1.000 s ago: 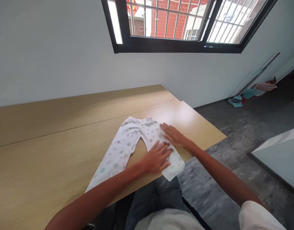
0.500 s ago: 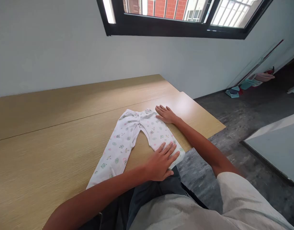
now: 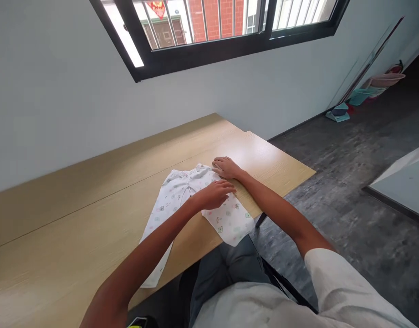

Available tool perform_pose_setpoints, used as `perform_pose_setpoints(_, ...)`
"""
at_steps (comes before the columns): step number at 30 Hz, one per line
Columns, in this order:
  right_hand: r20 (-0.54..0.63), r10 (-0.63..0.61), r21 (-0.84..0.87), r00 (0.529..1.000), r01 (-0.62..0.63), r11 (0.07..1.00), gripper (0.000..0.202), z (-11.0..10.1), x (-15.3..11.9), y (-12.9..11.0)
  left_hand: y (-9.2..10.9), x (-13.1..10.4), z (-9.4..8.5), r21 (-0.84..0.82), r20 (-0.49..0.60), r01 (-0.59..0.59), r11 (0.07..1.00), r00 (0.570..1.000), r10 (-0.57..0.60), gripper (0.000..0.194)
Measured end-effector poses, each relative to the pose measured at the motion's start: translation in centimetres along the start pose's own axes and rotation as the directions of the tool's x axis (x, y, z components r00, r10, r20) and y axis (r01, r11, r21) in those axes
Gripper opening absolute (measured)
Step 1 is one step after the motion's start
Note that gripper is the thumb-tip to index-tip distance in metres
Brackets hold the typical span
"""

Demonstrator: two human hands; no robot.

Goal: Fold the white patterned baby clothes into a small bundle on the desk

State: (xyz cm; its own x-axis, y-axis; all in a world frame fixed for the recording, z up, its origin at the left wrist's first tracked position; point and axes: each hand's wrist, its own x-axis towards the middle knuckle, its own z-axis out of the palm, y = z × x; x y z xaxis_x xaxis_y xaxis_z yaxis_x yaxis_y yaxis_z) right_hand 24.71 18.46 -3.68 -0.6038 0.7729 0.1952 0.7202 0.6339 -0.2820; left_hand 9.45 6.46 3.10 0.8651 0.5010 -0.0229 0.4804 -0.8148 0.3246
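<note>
A small pair of white printed baby trousers lies flat on the wooden table, legs spread toward me. My left hand rests palm down on the upper part of the right trouser leg, fingers together and slightly curled. At the waistband's right corner my right hand presses flat on the cloth. The right leg's cuff hangs a little over the table's near edge, above my lap.
The table runs along a white wall under a black-framed barred window. To the right the table ends over a dark grey floor. Coloured basins sit by the far wall. A pale panel lies at the right.
My left hand has slid from the right leg's cuff up toward the waistband. My right hand moved up to the waistband corner and stays there. The view has tilted and turned left.
</note>
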Motion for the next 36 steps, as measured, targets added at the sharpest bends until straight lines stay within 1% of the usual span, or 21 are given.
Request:
perform_pose_setpoints(2,-0.028,-0.003,0.021,1.000,0.004,1.000,0.033,-0.3,0.0,0.1,-0.8,1.0,-0.2,0.019,0.045,0.026,0.999,0.999,-0.027,0.029)
perform_pose_setpoints(6,-0.067,0.017,0.036,0.998,-0.015,0.999,0.029,-0.9,0.1,0.6,-0.7,2.3,-0.8,0.036,0.120,0.046,0.998,0.991,-0.050,0.013)
perform_pose_setpoints(8,-0.080,0.028,0.047,0.996,-0.025,0.999,0.029,-1.0,0.2,1.0,-0.6,2.5,-1.3,0.029,0.140,0.030,0.999,0.990,-0.034,0.011)
perform_pose_setpoints(10,-0.085,0.038,0.068,0.996,-0.032,0.997,0.030,-1.0,0.3,1.3,-0.6,2.4,-1.6,0.016,0.123,0.004,1.000,0.992,-0.006,0.013)
perform_pose_setpoints(11,-0.086,0.042,0.083,0.995,-0.035,0.996,0.030,-0.8,0.4,1.5,-0.6,2.1,-1.6,0.009,0.096,-0.004,1.000,0.995,0.003,0.015)
perform_pose_setpoints(13,-0.090,0.050,0.116,0.995,-0.039,0.992,0.031,-0.4,0.7,1.7,-0.6,1.2,-1.2,-0.001,0.009,-0.004,1.000,1.000,0.004,0.018)
perform_pose_setpoints(15,-0.100,0.049,0.152,0.994,-0.033,0.988,0.032,0.2,1.1,1.8,-0.7,0.0,-0.4,-0.021,-0.120,0.008,1.000,0.993,-0.011,0.018)
perform_pose_setpoints(17,-0.107,0.039,0.192,0.994,-0.018,0.981,0.035,0.8,1.6,2.0,-1.0,-1.3,0.7,-0.058,-0.256,0.019,0.998,0.966,-0.034,0.016)
perform_pose_setpoints(19,-0.112,0.030,0.236,0.993,-0.002,0.972,0.038,1.2,1.9,2.2,-1.2,-2.3,1.7,-0.091,-0.359,0.042,0.995,0.931,-0.072,0.014)
perform_pose_setpoints(22,-0.113,0.027,0.286,0.993,0.007,0.958,0.043,1.2,2.1,2.3,-1.6,-3.2,3.0,-0.088,-0.451,0.099,0.991,0.883,-0.128,0.011)
perform_pose_setpoints(25,-0.103,0.016,0.297,0.995,0.015,0.955,0.050,0.8,2.0,2.1,-1.9,-3.3,3.8,-0.049,-0.542,0.108,0.993,0.832,-0.117,0.008)
perform_pose_setpoints(27,-0.103,0.009,0.295,0.995,0.022,0.955,0.050,0.6,1.9,2.0,-2.1,-3.3,4.0,-0.033,-0.585,0.100,0.994,0.805,-0.100,0.008)
perform_pose_setpoints(29,-0.112,0.010,0.298,0.994,0.024,0.954,0.046,0.5,1.9,2.0,-2.2,-3.3,4.1,-0.038,-0.601,0.090,0.995,0.794,-0.094,0.008)
perform_pose_setpoints(32,-0.112,0.018,0.305,0.994,0.017,0.952,0.037,0.6,2.0,2.2,-2.3,-3.5,4.4,-0.054,-0.608,0.067,0.996,0.789,-0.086,0.006)
perform_pose_setpoints(34,-0.097,0.023,0.308,0.995,0.008,0.951,0.037,0.7,2.0,2.4,-2.3,-3.6,4.6,-0.052,-0.610,0.058,0.997,0.789,-0.078,0.006)
perform_pose_setpoints(36,-0.092,0.024,0.314,0.995,0.006,0.949,0.038,0.9,2.1,2.5,-2.3,-3.7,4.8,-0.065,-0.593,0.107,0.992,0.795,-0.125,0.006)
